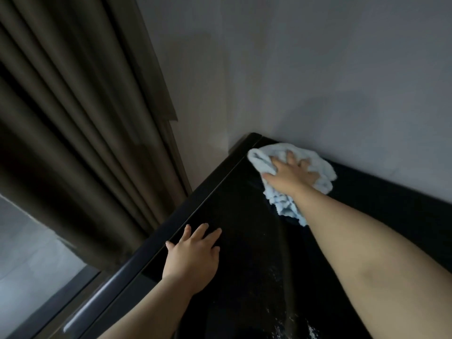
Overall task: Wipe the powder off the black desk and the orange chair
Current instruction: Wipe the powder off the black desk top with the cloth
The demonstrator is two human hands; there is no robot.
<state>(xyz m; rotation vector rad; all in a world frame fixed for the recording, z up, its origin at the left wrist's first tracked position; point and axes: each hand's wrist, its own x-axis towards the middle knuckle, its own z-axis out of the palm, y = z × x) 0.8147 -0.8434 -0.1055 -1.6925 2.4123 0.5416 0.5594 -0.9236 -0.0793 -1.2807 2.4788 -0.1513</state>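
Pressing light-blue cloth (324, 171) onto far corner of black bench (244, 245), beside wall (318, 81), with right grip (291, 176) spread flat. Resting left grip (193, 255) straight-fingered, empty, on left edge. Scattered powder (311, 331) nearer.

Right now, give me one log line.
right hand: presses blue cloth on black desk corner | left hand: flat on desk | powder: specks nearer side

Both forearms (367, 253) are recorded bare to the frame's edge. Short, plain fingernails (168, 244) are noted on the left hand (193, 258); the right hand (291, 176) is likewise bare.
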